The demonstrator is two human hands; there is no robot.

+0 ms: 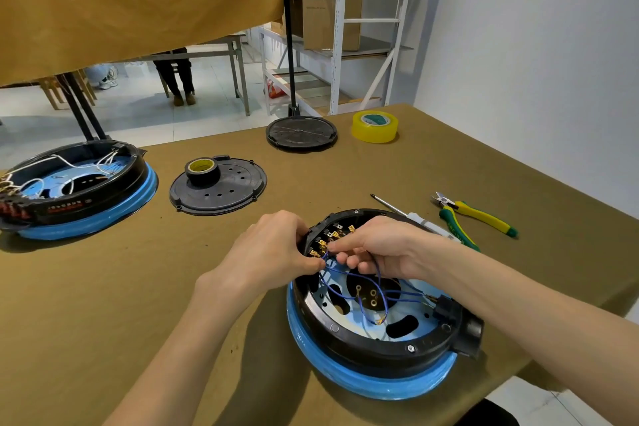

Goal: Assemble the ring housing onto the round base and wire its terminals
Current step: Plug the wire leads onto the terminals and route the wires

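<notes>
On the near right of the olive-covered worktop (345,166) lies the round base (366,380), a blue-rimmed disc that looks broad and fairly heavy, likely to stay put under light pressure. Seated on it is the black ring housing (377,344), rigid moulded plastic best steadied by its outer wall or rim, never by the brass parts. The left hand (273,249) curls its fingers over the housing's far left edge by the terminal block, bracing it, while the right hand (377,251) pinches a thin blue wire (378,282) near its end and holds it at the row of brass terminals (328,240). Those wires look limp and springy, so the hold belongs close to the connector; the tabs are small and probably bend easily, so a straight push seems safer than a twist. Loose blue loops crossing the middle could snag the fingers. Well to the left sits a second, similar assembly (76,190) with white wiring, and between the two lies a black cover plate (224,190) carrying a roll of black tape (203,171). Farther back are another round plate (301,132) and a roll of clear yellowish tape (374,126). Just beyond the right hand lie a screwdriver (408,216) and green-and-yellow cutters (473,218), close enough for the forearm to nudge.
</notes>
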